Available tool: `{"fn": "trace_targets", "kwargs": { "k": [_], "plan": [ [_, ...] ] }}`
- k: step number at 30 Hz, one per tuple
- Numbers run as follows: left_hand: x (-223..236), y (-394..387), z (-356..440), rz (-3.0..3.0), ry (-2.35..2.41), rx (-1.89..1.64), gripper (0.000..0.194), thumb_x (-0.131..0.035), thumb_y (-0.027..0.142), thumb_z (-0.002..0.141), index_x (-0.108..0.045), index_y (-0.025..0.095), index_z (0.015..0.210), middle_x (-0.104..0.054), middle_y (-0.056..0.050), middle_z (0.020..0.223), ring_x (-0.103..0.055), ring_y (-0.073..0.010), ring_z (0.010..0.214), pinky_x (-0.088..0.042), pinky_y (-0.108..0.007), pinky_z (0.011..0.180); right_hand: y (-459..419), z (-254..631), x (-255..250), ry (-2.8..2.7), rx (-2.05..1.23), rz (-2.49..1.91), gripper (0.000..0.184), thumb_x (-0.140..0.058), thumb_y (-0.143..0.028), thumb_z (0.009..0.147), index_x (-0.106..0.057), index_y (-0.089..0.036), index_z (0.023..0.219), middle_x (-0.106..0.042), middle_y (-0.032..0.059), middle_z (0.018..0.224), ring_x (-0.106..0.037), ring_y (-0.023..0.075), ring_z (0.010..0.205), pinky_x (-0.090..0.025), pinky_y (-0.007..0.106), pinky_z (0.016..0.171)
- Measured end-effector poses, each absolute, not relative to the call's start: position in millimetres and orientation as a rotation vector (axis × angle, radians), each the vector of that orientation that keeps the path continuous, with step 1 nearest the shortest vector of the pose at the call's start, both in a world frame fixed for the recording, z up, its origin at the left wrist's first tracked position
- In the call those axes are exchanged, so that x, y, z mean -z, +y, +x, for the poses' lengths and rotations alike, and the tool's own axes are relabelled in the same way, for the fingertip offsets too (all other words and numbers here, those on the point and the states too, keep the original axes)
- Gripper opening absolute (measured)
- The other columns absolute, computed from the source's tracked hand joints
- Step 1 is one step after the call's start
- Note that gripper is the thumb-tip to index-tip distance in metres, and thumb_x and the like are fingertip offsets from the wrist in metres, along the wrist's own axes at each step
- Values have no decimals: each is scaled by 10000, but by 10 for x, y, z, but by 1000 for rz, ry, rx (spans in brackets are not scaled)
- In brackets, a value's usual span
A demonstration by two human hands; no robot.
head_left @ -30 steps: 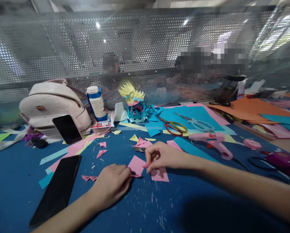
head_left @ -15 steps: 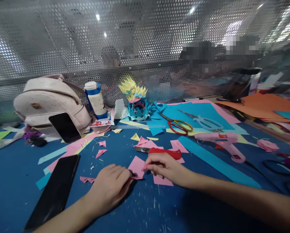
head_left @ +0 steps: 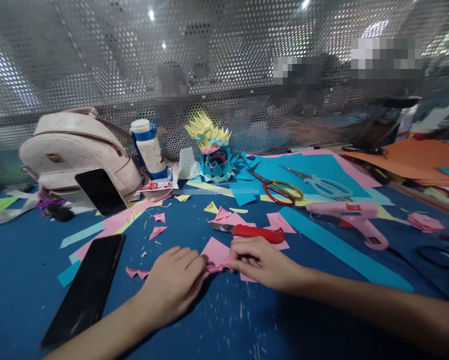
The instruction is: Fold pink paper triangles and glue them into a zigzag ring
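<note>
We are working a folded pink strip at the middle of the desk, just in front of a flat pink square. Our right hand is keeping its fingers together on the strip's right end; our left hand is covering its left end, and we cannot tell whether those fingers are clamping or merely pressing. Beyond that hand a zigzag pink length is poking out, so we are judging some folding done, while the square is lying uncreased and seemingly left over. Behind, a paper model is standing pointed and built up. For room, a black phone is bounding our left and a red cutter is lying just behind our right fingers; toward us, only small shavings are dotting the surface.
</note>
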State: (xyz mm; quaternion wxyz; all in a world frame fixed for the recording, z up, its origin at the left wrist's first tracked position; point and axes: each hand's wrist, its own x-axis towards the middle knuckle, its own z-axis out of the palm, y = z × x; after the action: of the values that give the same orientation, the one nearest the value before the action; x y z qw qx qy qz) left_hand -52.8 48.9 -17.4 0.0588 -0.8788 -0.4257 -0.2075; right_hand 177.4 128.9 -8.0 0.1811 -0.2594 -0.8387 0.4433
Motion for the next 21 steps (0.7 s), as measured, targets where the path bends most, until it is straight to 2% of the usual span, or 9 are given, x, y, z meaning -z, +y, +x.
{"fn": "trace_targets", "kwargs": {
  "k": [13, 21],
  "plan": [
    [102, 480, -541, -2847, -1487, 729, 239, -357, 238, 1028, -516, 198, 854, -595, -11, 765, -512, -180, 687, -344, -312, 632, 1282, 1760, 41, -2392, -1284, -699, 452, -559, -515, 944, -564, -156, 670, -466, -31, 628, -385, 95, 560, -264, 221, 516],
    [72, 477, -524, -2868, -1519, 772, 276, -368, 239, 1018, -523, 193, 795, -570, 2, 720, -491, -161, 661, -332, -303, 616, 1297, 1759, 17, -2457, -1265, -624, 387, -515, -358, 986, -578, -149, 666, -531, -7, 673, -510, 113, 642, -342, 219, 586]
  ]
}}
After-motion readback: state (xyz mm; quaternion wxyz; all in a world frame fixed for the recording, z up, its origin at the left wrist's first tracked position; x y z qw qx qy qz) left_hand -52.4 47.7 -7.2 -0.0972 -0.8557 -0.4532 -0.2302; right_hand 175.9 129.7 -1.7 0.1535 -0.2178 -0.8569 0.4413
